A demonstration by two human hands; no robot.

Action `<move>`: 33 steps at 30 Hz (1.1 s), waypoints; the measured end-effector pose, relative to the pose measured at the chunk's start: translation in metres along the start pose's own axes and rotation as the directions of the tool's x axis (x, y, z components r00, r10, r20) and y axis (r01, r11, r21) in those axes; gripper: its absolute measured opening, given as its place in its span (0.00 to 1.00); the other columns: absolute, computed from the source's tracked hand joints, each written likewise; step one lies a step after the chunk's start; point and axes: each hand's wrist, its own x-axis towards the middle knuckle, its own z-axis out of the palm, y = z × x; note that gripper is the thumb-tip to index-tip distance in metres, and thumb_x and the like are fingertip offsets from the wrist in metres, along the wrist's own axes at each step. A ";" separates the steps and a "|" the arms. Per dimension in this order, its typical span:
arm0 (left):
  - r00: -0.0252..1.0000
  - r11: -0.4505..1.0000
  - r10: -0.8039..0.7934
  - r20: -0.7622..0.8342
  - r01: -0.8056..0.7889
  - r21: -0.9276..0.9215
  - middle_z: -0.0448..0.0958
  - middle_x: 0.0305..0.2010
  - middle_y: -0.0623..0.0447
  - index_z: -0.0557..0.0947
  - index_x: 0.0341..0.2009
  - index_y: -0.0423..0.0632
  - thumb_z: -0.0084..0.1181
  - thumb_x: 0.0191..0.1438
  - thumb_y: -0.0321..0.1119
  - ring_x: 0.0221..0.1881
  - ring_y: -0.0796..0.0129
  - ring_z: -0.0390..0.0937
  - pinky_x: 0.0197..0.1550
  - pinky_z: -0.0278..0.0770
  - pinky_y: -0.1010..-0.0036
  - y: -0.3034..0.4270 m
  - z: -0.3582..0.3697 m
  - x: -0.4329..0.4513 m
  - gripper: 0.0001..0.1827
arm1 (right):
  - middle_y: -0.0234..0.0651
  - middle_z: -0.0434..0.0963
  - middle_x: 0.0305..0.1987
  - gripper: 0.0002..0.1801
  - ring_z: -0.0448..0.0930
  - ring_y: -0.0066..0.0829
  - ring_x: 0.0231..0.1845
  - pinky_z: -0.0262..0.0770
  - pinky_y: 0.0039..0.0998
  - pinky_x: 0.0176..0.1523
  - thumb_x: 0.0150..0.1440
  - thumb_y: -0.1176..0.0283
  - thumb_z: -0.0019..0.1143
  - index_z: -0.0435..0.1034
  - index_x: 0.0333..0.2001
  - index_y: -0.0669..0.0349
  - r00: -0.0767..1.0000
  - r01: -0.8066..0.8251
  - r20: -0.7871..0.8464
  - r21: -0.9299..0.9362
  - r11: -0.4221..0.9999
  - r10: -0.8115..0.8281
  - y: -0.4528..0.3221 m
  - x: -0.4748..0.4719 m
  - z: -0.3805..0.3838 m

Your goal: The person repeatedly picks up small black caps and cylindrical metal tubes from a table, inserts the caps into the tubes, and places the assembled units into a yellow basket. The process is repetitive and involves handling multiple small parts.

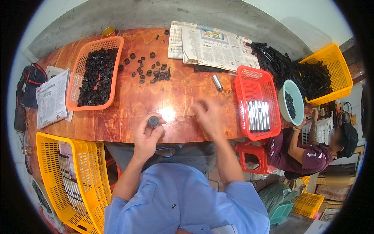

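My left hand (148,136) is closed around a round part with a black end cap (153,121) facing up; the rest of the part is hidden by the fingers. My right hand (208,115) is blurred over the table, fingers bent, and whether it holds anything cannot be told. Beyond it lie a silver metal tube (217,82) and a thin rod (227,98). Loose black caps (159,75) are scattered on the wooden table (131,122). At the right, a red basket (276,117) holds a row of shiny metal tubes (257,115).
An orange basket (116,65) of black caps stands left. Newspapers (213,48), a heap of black parts (271,61), a yellow basket (344,73) and a pale green basin (299,102) are at right, near a co-worker (309,155). A yellow crate (87,175) holds tubes at lower left.
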 end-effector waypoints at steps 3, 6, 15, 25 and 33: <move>0.999 0.999 -0.046 0.020 0.046 -0.005 0.76 0.44 0.52 0.73 0.55 0.40 0.53 0.60 0.21 0.40 0.75 0.74 0.42 0.77 0.78 -0.009 -0.004 0.001 0.17 | 0.49 0.81 0.39 0.13 0.82 0.49 0.40 0.78 0.45 0.45 0.56 0.67 0.61 0.76 0.41 0.65 0.953 -0.004 -0.271 -0.464 0.886 -0.138 0.044 0.063 -0.022; 0.996 0.997 -0.082 0.044 0.082 0.012 0.75 0.46 0.53 0.73 0.55 0.40 0.54 0.60 0.20 0.42 0.75 0.74 0.43 0.77 0.78 -0.013 0.000 0.001 0.18 | 0.52 0.81 0.44 0.16 0.81 0.53 0.47 0.78 0.51 0.48 0.56 0.61 0.59 0.77 0.39 0.65 0.982 -0.068 -0.178 -0.663 0.745 -0.069 0.074 0.111 -0.027; 0.992 1.000 -0.018 0.128 0.017 0.011 0.71 0.45 0.57 0.73 0.55 0.41 0.56 0.61 0.23 0.47 0.76 0.70 0.51 0.71 0.77 -0.024 0.002 -0.001 0.17 | 0.46 0.84 0.39 0.15 0.84 0.38 0.40 0.80 0.39 0.46 0.57 0.66 0.59 0.77 0.42 0.68 0.984 0.001 0.168 -0.323 0.947 0.056 0.079 0.115 -0.033; 0.973 0.989 -0.151 0.174 0.148 0.031 0.68 0.39 0.59 0.74 0.55 0.39 0.57 0.62 0.29 0.40 0.79 0.67 0.45 0.69 0.80 -0.017 0.016 0.000 0.18 | 0.35 0.78 0.48 0.18 0.77 0.24 0.51 0.75 0.28 0.54 0.62 0.72 0.59 0.69 0.54 0.66 0.851 -0.140 0.428 0.742 0.655 -0.304 -0.075 0.012 -0.028; 0.971 0.983 -0.165 0.174 0.146 0.115 0.66 0.33 0.61 0.75 0.54 0.39 0.58 0.61 0.32 0.34 0.80 0.64 0.35 0.66 0.81 -0.016 0.015 -0.005 0.18 | 0.35 0.78 0.49 0.18 0.77 0.24 0.51 0.74 0.29 0.56 0.62 0.74 0.58 0.69 0.54 0.67 0.844 -0.186 0.474 0.700 0.690 -0.253 -0.075 0.007 -0.029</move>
